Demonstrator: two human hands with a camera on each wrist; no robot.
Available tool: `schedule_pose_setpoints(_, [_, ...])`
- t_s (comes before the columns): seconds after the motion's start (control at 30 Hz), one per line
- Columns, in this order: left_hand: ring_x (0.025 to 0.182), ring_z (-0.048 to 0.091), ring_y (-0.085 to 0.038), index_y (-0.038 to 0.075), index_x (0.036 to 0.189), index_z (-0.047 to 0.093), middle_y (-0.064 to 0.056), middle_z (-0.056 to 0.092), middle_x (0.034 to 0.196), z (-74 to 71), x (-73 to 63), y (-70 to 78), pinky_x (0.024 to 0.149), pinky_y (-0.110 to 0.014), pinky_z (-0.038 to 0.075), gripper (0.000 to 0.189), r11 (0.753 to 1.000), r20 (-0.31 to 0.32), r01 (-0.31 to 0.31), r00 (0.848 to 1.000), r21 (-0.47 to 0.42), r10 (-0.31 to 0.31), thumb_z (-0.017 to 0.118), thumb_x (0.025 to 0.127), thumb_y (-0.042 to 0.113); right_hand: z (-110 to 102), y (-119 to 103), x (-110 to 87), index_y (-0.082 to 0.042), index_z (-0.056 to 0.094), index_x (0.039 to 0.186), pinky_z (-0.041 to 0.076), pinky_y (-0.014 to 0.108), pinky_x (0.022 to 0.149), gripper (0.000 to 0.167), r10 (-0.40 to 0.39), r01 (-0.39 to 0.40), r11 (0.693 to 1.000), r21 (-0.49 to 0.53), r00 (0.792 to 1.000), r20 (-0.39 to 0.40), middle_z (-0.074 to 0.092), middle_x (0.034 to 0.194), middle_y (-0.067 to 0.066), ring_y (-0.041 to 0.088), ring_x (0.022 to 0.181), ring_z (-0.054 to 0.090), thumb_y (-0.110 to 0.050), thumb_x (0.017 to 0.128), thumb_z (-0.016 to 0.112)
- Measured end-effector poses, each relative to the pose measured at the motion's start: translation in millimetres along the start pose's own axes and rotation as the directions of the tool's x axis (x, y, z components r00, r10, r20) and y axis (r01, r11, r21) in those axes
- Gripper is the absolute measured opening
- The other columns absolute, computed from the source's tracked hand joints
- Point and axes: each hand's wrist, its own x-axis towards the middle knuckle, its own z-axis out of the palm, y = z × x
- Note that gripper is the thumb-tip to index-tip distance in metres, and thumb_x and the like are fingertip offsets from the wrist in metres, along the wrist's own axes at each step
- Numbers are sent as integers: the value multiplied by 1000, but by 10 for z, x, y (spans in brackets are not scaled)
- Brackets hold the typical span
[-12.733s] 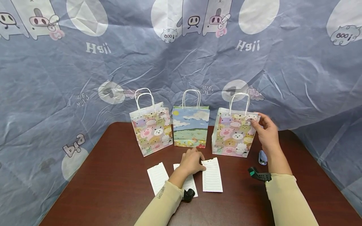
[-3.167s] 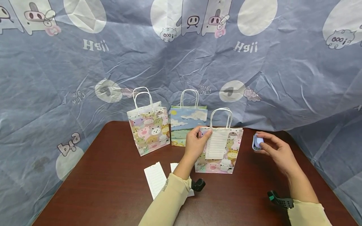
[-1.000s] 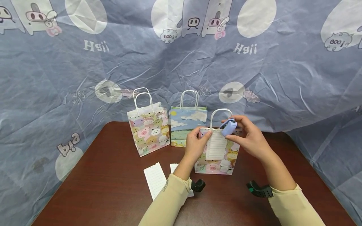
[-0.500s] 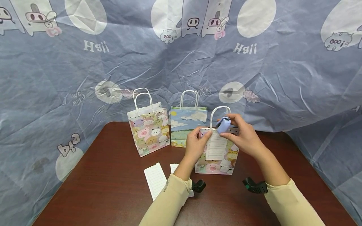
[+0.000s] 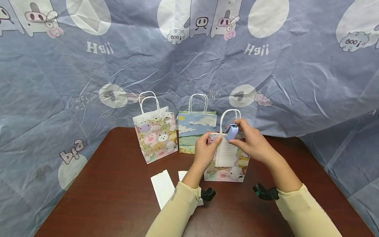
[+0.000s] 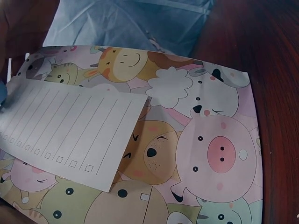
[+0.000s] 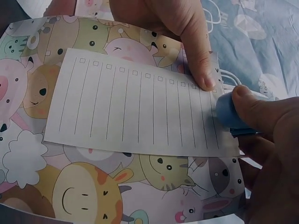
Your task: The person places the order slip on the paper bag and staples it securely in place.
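Note:
An animal-print paper bag (image 5: 224,175) stands at the right of the bag group, its handles (image 5: 231,111) upright. My left hand (image 5: 203,149) pinches its top edge and a lined checklist sheet (image 5: 226,157) lying against the bag's front. My right hand (image 5: 251,141) holds a small light-blue stapler (image 5: 232,132) at that top edge, over the sheet's upper end. In the right wrist view, the stapler (image 7: 226,111) overlaps the sheet's end, close beside the left thumb (image 7: 200,58). In the left wrist view, the sheet's lower end (image 6: 88,135) lies slantwise across the printed animals.
Another animal-print bag (image 5: 155,138) stands at the left, beside a landscape-print bag (image 5: 196,128). Two more checklist sheets lie in front: one sheet (image 5: 162,186) at the left, the other (image 5: 200,201) partly under the left forearm. A patterned blue cloth (image 5: 189,72) hangs behind the brown table (image 5: 118,184).
The bag has come nearer, and the sheet has gone from table to bag front. My right hand has picked up the stapler and carried it left to the bag's top edge.

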Motion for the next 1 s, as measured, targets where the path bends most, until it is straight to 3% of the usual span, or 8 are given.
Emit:
schedule_pose_setpoints(0.17, [48,29,-2,10,107,74,6,35,60,-7,-6,-22,48,-20,27,17,1000,1,-10,1000,4,10,73,92,19,4,-4,8,-7,41,133,49,53,88,54,45,-44,998,-35,999,23,68,111,15,33,100,67,-16,91,74])
schedule_pose_setpoints(0.4, [50,33,-6,13,106,75,6,36,60,-25,1,-51,47,-20,29,19,999,7,-45,999,-11,45,74,91,26,16,-13,16,-7,48,132,50,52,81,50,34,-32,994,-104,999,11,70,99,13,33,94,67,-20,91,74])
schedule_pose_setpoints(0.67, [51,33,-6,13,107,75,7,37,60,-18,6,-45,48,-19,30,18,999,8,-38,999,-12,38,74,91,23,49,-8,13,-8,51,130,49,51,77,48,39,-44,991,-126,999,-36,68,102,14,33,94,65,-22,90,75])
schedule_pose_setpoints(1.0, [51,31,-6,13,104,75,7,35,60,-8,6,-36,47,-19,28,17,999,-10,-42,999,-1,42,75,90,23,88,-20,27,-2,51,128,48,48,81,47,26,-31,995,-90,998,-59,66,103,15,32,95,62,-17,90,74])
